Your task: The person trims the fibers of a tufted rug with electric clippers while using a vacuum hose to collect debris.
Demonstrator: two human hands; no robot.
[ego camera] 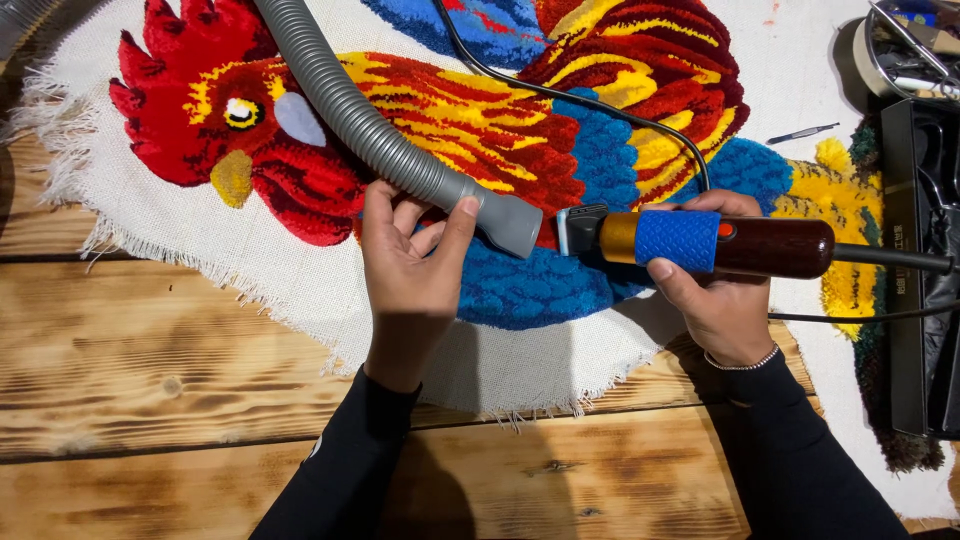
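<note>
A tufted rooster rug (480, 110) in red, yellow and blue lies on white backing cloth. My left hand (412, 262) grips a grey ribbed vacuum hose (350, 105) near its flat nozzle, which rests on the blue and red pile. My right hand (715, 285) holds an electric trimmer (715, 243) with a blue grip band, gold collar and dark brown body. Its cutting head sits right beside the nozzle, on the blue tufts. A black cord runs from the trimmer across the rug.
The rug lies on a scorched wooden plank table (180, 400). A black box (925, 270) stands at the right edge. At the top right is a round tin (880, 60) with tools. A small pen-like tool (803, 132) lies on the white cloth.
</note>
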